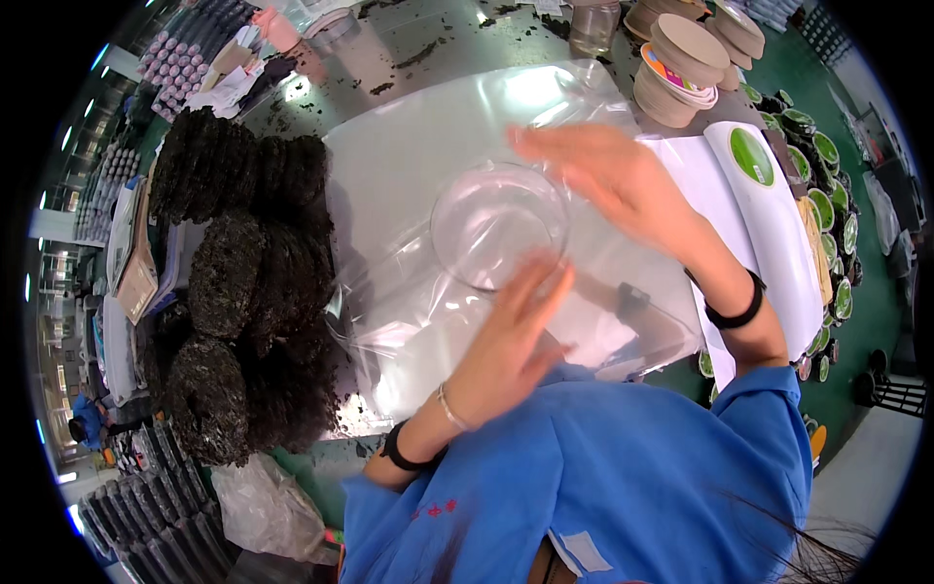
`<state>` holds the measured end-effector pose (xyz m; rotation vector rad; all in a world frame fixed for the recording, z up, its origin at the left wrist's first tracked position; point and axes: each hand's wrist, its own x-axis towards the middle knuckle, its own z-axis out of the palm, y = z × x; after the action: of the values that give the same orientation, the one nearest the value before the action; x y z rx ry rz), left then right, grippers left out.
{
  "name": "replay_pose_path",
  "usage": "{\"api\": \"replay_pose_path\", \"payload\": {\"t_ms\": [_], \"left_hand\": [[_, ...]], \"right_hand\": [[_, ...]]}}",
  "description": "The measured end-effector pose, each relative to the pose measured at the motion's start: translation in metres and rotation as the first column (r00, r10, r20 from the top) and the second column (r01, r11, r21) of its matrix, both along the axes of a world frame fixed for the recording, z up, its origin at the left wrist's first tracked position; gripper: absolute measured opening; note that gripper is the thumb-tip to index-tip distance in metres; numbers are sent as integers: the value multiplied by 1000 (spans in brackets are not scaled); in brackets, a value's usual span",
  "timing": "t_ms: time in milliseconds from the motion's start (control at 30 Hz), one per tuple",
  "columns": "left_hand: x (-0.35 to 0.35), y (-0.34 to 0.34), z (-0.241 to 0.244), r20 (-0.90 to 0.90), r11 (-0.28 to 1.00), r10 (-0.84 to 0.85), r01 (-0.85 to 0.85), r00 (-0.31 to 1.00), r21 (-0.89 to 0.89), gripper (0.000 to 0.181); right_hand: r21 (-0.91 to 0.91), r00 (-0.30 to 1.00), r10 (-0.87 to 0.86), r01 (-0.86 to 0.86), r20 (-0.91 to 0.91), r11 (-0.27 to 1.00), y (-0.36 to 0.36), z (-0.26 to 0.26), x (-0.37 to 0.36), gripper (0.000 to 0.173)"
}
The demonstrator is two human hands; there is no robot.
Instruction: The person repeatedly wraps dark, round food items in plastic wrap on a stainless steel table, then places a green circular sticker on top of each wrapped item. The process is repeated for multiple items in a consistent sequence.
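Note:
A clear round, shallow plastic or glass piece [503,226] lies on a pile of transparent plastic film sheets [408,168]; I cannot tell whether film also covers it. My left hand [511,328] is at its near rim, fingers spread and blurred by motion. Over its far right side, my right hand [613,186] hovers with the fingers stretched out, also blurred. Neither hand shows anything held. To the left of the film stand several stacks of dark, round dried seaweed cakes [226,277].
White label sheets [759,241] with a green oval label lie at the right. Stacked cardboard discs [678,66] and a clear jar [595,29] stand at the back. Seaweed scraps [419,55] litter the metal table [452,33]. A crumpled plastic bag [266,504] sits lower left.

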<state>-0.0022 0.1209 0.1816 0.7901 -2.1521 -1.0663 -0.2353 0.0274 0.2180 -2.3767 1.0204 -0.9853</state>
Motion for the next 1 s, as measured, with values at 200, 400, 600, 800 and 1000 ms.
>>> {"api": "replay_pose_path", "payload": {"t_ms": [200, 400, 600, 800, 1000], "left_hand": [[25, -26, 9, 17, 996, 60, -58, 998, -74, 65], [32, -29, -107, 474, 898, 435, -409, 766, -162, 78], [75, -65, -66, 183, 712, 671, -556, 718, -428, 73], [213, -114, -29, 78, 153, 986, -595, 150, -789, 56], [262, -117, -35, 167, 227, 974, -734, 156, -640, 45]], "right_hand": [[206, 881, 292, -228, -371, 951, 57, -64, -40, 34], [495, 918, 299, -139, -259, 857, 21, -98, -101, 35], [-589, 519, -811, 578, -269, 565, -143, -73, -278, 59], [-279, 597, -656, 605, -461, 746, -188, -49, -353, 17], [-756, 659, -697, 295, -282, 584, -143, -13, -213, 11]]}}
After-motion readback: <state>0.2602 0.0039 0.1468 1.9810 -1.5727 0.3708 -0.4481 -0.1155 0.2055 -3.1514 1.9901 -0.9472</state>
